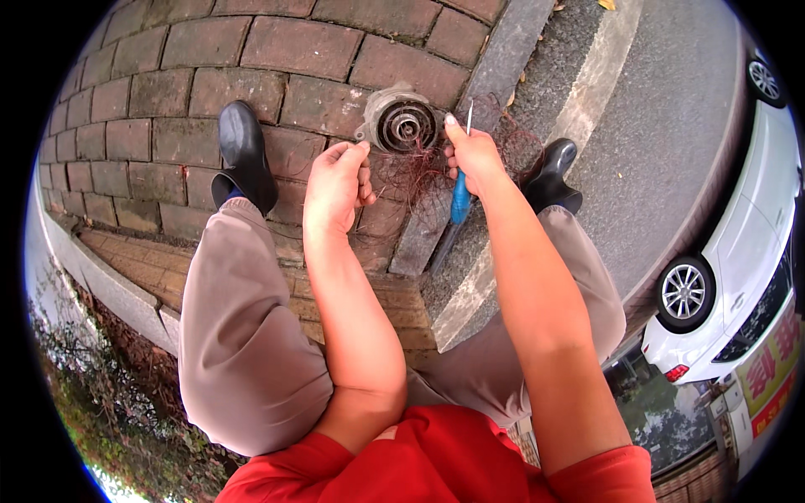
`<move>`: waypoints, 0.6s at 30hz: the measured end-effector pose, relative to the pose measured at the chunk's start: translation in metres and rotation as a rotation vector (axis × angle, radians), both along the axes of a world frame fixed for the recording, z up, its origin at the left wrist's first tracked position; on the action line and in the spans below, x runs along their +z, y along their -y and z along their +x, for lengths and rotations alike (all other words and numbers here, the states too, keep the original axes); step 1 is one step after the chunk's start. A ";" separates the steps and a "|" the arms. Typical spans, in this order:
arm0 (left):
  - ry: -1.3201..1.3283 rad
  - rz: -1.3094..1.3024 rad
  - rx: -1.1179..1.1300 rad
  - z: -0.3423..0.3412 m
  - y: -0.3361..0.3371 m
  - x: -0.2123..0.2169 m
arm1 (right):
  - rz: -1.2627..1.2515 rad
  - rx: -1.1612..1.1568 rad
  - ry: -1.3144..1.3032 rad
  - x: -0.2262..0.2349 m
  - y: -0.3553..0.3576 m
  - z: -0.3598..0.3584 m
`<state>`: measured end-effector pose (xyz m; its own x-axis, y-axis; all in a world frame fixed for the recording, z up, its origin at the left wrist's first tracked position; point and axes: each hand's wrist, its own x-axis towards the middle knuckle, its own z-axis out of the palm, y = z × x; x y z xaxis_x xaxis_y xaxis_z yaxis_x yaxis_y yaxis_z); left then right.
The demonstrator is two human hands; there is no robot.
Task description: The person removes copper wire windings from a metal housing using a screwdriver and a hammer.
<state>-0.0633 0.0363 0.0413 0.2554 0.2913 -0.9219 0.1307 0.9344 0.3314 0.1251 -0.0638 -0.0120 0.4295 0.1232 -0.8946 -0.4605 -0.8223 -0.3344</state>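
Note:
A round metal motor housing lies on the brick paving, with dark rings and a hub inside it. Thin reddish wire spills from its near side in a loose tangle, some of it reaching right past the kerb. My left hand is closed in a pinch just left of the housing; whatever is between its fingertips is too small to make out. In my right hand, to the right of the housing, is a screwdriver. Its blue handle sticks out below the fist and its thin shaft points up past the thumb.
A stone kerb runs beside the brick paving, with the grey road to its right. My dark boots stand either side of the work. A white car is at the far right, and plants grow at lower left.

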 end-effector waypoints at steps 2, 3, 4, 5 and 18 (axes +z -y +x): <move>-0.074 -0.024 -0.047 -0.002 0.009 -0.014 | -0.071 0.196 0.109 0.003 0.001 0.006; -0.112 -0.038 -0.071 0.000 0.009 -0.014 | -0.077 0.352 0.255 0.006 -0.003 0.006; -0.110 -0.014 -0.105 0.002 0.008 -0.014 | -0.058 0.392 0.331 0.010 -0.006 0.005; -0.109 0.009 -0.137 0.004 0.008 -0.013 | -0.037 0.432 0.407 0.014 -0.009 0.005; 0.142 0.249 -0.435 0.009 0.031 -0.037 | -0.064 0.593 0.351 0.015 -0.041 -0.007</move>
<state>-0.0546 0.0058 0.0046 0.5194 0.3364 -0.7855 0.4266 0.6944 0.5795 0.1177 -0.0229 0.0027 0.5716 0.3781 -0.7282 0.1993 -0.9249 -0.3238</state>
